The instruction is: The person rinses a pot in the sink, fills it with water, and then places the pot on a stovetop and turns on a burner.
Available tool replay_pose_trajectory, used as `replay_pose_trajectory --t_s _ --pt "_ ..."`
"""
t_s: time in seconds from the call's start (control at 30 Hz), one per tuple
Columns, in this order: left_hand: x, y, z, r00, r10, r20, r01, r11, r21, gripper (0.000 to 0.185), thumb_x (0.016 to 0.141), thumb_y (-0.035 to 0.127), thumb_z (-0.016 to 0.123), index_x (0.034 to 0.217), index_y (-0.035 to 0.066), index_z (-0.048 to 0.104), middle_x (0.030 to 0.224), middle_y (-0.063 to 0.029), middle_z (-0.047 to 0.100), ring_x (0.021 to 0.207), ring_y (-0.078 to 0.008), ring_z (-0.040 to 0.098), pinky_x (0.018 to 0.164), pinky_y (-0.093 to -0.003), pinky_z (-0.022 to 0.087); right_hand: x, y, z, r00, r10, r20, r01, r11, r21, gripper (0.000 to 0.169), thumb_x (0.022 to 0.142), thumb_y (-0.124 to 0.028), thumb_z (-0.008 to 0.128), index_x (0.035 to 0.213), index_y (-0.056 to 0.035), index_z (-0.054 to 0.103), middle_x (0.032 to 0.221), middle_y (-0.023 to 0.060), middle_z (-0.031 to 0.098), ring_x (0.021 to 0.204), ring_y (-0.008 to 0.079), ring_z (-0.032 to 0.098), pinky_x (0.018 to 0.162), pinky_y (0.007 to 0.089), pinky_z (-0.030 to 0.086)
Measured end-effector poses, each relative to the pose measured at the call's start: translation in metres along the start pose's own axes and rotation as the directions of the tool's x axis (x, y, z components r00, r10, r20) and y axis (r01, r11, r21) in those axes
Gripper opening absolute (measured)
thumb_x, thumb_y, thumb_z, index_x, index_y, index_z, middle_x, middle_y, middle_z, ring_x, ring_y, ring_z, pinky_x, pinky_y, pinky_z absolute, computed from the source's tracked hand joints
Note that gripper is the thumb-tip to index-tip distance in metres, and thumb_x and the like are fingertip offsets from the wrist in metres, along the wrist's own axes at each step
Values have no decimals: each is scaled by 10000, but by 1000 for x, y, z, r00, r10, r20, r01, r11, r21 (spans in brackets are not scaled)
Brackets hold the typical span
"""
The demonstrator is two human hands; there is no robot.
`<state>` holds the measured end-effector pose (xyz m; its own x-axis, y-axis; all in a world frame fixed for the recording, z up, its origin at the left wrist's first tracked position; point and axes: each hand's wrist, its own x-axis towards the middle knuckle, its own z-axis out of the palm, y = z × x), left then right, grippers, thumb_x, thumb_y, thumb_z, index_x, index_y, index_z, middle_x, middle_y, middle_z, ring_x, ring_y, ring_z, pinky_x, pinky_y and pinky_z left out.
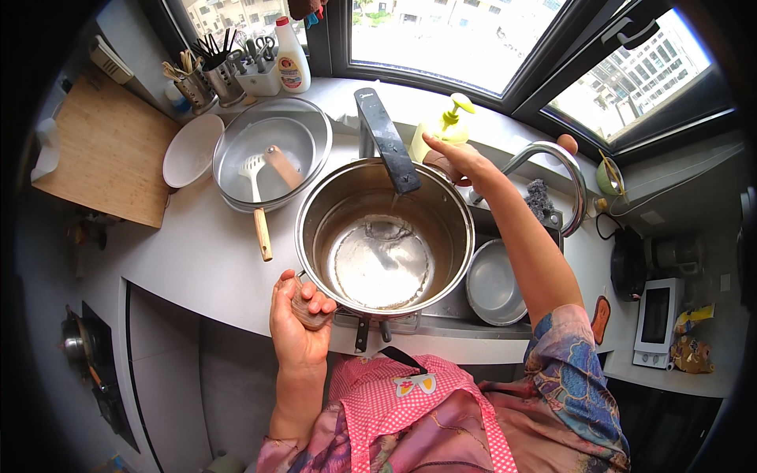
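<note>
A large stainless steel pot [331,236] is under the black spout [387,142] of a dispenser; a thin stream seems to fall from its tip, and the pot's bottom looks wet. My left hand [303,319] is closed around the pot's near-left wooden handle [310,307]. At the far right side, my right hand [458,159] lies on the other wooden handle [440,165], thumb and fingers partly spread; whether it grips is unclear. Behind that hand stands a yellow-green pump bottle [452,127].
Left of the pot, a glass lid [322,133] covers a pan holding a slotted turner [254,171]. A metal bowl [497,284] sits in the sink at right, below a curved faucet [576,183]. Knife handles [362,334] stick up at the counter's front edge. A wooden board [112,148] stands far left.
</note>
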<state>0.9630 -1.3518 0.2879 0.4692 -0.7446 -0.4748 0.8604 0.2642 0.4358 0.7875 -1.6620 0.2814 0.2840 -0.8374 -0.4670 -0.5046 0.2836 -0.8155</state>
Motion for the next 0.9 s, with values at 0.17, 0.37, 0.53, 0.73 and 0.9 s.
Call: replay_pose_trajectory --t_s 0.17,0.37,0.53,0.73,0.9 --pt "3 -2 -4 1000 -6 3 6 1000 -11 147 922 158 443 1062 118 470 704 -27 463 560 -124 435 554 -294 409 4 1 -5 994 46 96 -45 999 -12 668 679 -664 663 1029 -103 566 663 -32 506 485 50 409 424 221 270" --pt "3 0 -9 999 -5 -38 4 1000 -26 151 918 169 443 1059 121 464 708 -31 464 554 -126 437 541 -299 406 13 13 3 998 55 31 -57 998 39 537 721 -619 661 865 -107 585 545 -49 419 397 60 297 385 245 202" --pt "5 -5 -2 998 -62 -8 61 997 -36 116 909 152 475 1023 133 464 709 -33 466 546 -132 435 540 -302 406 10 26 -14 996 89 -26 -91 995 -47 608 746 -689 573 896 -103 637 624 -33 517 483 94 422 454 238 315" --pt "5 -4 -5 997 -70 -37 68 997 -37 118 901 141 473 1018 128 466 706 -32 463 545 -130 428 534 -300 393 -4 29 -9 999 24 -27 -21 993 116 543 774 -595 632 826 -54 630 545 -45 447 407 52 342 375 221 246" --pt "10 -7 -7 996 -92 -17 91 995 -31 129 896 133 463 1024 118 462 704 -34 463 546 -128 430 530 -297 390 -12 34 -19 999 27 -27 -25 997 75 579 796 -617 581 954 -62 631 658 0 562 481 80 495 416 211 366"
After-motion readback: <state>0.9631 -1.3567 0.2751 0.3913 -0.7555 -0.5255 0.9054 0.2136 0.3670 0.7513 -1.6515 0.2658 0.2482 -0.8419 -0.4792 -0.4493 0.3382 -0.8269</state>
